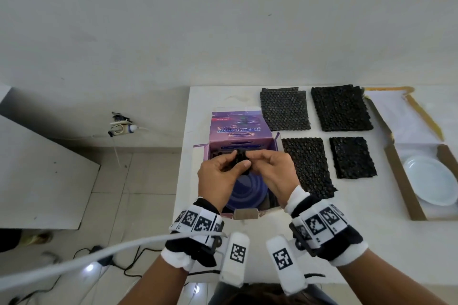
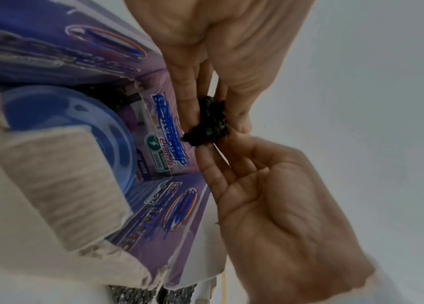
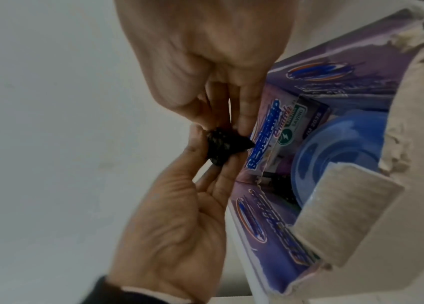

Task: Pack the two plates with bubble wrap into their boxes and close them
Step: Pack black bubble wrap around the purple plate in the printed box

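A small black wad of bubble wrap (image 1: 241,156) (image 2: 209,121) (image 3: 221,146) is pinched between both hands over the open purple box (image 1: 238,129) (image 2: 153,216) (image 3: 265,226). My left hand (image 1: 230,162) (image 2: 192,111) (image 3: 205,164) pinches it from the left. From the right, my right hand (image 1: 257,160) (image 2: 208,158) (image 3: 234,119) pinches it too. Down in the purple box lies a blue plate (image 1: 247,190) (image 2: 70,123) (image 3: 335,148). At the table's right end, a white plate (image 1: 428,183) lies in an open brown cardboard box (image 1: 401,186).
Several black bubble wrap sheets (image 1: 340,108) lie flat on the white table (image 1: 272,242) between the two boxes. The table's left edge runs just left of the purple box, with tiled floor, cables (image 1: 74,267) and a low grey surface (image 1: 37,168) beyond. A wall stands behind.
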The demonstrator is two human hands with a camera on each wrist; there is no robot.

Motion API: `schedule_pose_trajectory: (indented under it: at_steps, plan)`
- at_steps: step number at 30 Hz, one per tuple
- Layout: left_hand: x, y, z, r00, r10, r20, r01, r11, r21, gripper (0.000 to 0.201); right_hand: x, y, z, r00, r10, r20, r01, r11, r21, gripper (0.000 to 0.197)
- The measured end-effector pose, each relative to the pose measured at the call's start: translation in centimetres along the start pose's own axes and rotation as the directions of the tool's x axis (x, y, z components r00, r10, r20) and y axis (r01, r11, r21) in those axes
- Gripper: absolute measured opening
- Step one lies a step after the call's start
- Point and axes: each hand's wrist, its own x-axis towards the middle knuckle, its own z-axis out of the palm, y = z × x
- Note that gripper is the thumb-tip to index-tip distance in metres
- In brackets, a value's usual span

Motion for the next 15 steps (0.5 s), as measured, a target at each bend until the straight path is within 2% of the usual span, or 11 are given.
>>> schedule_pose_trajectory:
  at_steps: [2, 4, 6, 8, 9, 11, 12, 13, 14, 15]
  plan:
    - [0.4, -0.3, 0.2, 0.999, -0.034, -0.003, 0.034, 0.999, 0.011, 0.032, 0.3, 0.2, -0.2, 0.995, 0.076, 0.066, -0.082, 0.991, 0.105, 0.025]
    - [0.7, -0.3, 0.5, 0.999, -0.051, -0.005, 0.051, 0.998, 0.032, 0.025, 0.5, 0.6, -0.5, 0.992, 0.075, 0.106, -0.086, 0.990, 0.108, 0.033]
    - [1.1, 0.1, 0.9, 0.998, -0.053, 0.015, 0.052, 0.997, 0.053, 0.018, 0.4, 0.9, -1.1, 0.991, 0.015, 0.135, -0.017, 1.000, 0.018, 0.039]
    - [1.8, 0.2, 1.6, 0.996, -0.078, 0.052, 0.073, 0.994, 0.079, 0.020, -0.3, 0.7, -2.3, 0.982, -0.139, 0.125, 0.159, 0.974, -0.161, 0.033]
    - [2.2, 0.1, 1.9, 0.993, -0.097, 0.063, 0.090, 0.991, 0.103, 0.019, -0.8, 0.6, -3.1, 0.960, -0.267, 0.087, 0.281, 0.920, -0.273, 0.027]
    - [3.1, -0.3, 2.8, 0.991, -0.127, 0.047, 0.117, 0.976, 0.181, 0.017, -1.7, 0.5, -4.4, 0.838, -0.545, 0.014, 0.476, 0.719, -0.507, 0.013]
    - [3.5, -0.6, 3.2, 0.989, -0.144, 0.028, 0.135, 0.966, 0.223, 0.016, -2.1, 0.7, -4.9, 0.793, -0.610, -0.006, 0.484, 0.635, -0.602, 0.010]
    - [3.9, -0.8, 3.7, 0.987, -0.160, 0.010, 0.152, 0.952, 0.268, 0.015, -2.2, 1.1, -5.4, 0.783, -0.621, -0.035, 0.448, 0.601, -0.661, 0.009]
    - [4.2, -0.9, 4.2, 0.984, -0.176, 0.006, 0.166, 0.936, 0.312, 0.015, -2.3, 1.6, -5.8, 0.818, -0.572, -0.067, 0.388, 0.634, -0.669, 0.013]
    - [4.5, -1.0, 4.7, 0.981, -0.194, 0.010, 0.178, 0.919, 0.353, 0.015, -2.3, 1.9, -6.0, 0.878, -0.470, -0.092, 0.314, 0.709, -0.631, 0.020]
